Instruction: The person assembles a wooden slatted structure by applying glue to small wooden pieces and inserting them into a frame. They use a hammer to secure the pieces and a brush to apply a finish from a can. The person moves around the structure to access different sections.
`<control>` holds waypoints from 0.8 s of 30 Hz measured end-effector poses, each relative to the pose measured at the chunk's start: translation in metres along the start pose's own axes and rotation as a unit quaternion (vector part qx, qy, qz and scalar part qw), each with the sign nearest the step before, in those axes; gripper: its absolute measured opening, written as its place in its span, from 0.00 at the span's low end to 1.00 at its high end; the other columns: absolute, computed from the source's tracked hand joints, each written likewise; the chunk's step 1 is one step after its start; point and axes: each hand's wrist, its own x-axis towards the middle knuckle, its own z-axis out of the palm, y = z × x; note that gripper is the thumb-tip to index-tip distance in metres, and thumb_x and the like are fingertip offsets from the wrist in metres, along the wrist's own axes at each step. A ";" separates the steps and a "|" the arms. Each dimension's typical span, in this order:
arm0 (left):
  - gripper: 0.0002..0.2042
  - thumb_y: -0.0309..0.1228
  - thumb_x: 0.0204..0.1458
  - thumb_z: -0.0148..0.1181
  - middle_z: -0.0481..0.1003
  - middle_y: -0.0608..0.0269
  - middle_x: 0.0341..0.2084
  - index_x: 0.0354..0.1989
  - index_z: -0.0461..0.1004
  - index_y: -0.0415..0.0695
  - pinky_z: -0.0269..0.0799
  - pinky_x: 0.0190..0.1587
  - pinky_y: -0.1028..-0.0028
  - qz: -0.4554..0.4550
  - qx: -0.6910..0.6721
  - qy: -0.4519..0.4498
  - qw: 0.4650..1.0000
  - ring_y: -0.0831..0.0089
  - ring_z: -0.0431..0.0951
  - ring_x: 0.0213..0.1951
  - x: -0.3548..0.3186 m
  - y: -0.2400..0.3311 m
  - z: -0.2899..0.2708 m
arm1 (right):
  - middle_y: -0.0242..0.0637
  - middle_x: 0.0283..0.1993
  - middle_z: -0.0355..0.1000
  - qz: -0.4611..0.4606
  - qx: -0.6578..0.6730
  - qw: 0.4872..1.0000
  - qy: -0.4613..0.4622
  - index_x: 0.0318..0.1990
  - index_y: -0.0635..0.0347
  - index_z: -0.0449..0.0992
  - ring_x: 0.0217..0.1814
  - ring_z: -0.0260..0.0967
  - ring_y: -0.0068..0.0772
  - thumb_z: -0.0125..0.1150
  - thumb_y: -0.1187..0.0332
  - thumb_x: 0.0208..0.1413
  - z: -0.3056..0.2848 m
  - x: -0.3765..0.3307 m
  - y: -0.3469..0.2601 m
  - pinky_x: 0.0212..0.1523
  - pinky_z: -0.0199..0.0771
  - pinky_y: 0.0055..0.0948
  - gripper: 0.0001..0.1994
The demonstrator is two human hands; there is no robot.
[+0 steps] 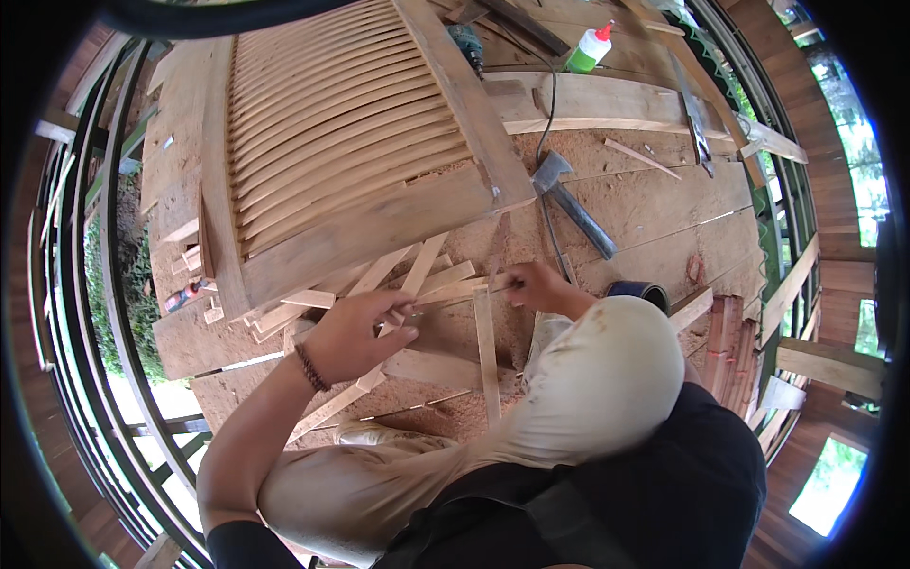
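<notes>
My left hand (358,334), with a dark bracelet at the wrist, is curled over loose wooden strips. Its fingertips and thumb bend toward each other, and what they hold is too small to make out. Across from it, my right hand (542,288) is closed on the end of a thin wooden strip (453,291) that lies crosswise between my hands. Beneath that end, another strip (486,356) points back toward me. Just beyond my hands lies a slatted wooden panel (351,114), a frame with many narrow louvres.
A hatchet (576,211) lies to the right, beside a black cable. Farther back are a power tool (466,45), a glue bottle (590,49) and a handsaw (692,114). A dark round container (637,293) stands near my knee. Sawdust covers the boards (654,204).
</notes>
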 end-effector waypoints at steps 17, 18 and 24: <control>0.22 0.26 0.52 0.64 0.74 0.48 0.52 0.57 0.73 0.39 0.70 0.59 0.58 0.078 0.339 0.241 0.906 0.50 0.74 0.55 0.149 0.041 0.000 | 0.46 0.35 0.79 0.038 0.168 0.971 0.164 0.43 0.66 0.81 0.35 0.77 0.38 0.62 0.68 0.59 -0.053 0.032 0.050 0.40 0.75 0.36 0.11; 0.24 0.29 0.55 0.63 0.70 0.46 0.58 0.61 0.70 0.39 0.66 0.64 0.57 0.061 0.350 0.225 0.907 0.48 0.70 0.61 0.159 0.037 0.000 | 0.49 0.36 0.79 0.049 0.179 0.967 0.175 0.43 0.65 0.81 0.36 0.78 0.41 0.62 0.67 0.58 -0.062 0.032 0.051 0.41 0.75 0.37 0.11; 0.25 0.33 0.62 0.57 0.63 0.40 0.65 0.65 0.65 0.36 0.58 0.68 0.52 0.061 0.364 0.257 0.893 0.43 0.63 0.67 0.199 0.011 0.018 | 0.50 0.38 0.80 0.067 0.172 0.959 0.216 0.44 0.64 0.81 0.41 0.79 0.47 0.62 0.67 0.58 -0.067 0.033 0.077 0.45 0.76 0.40 0.11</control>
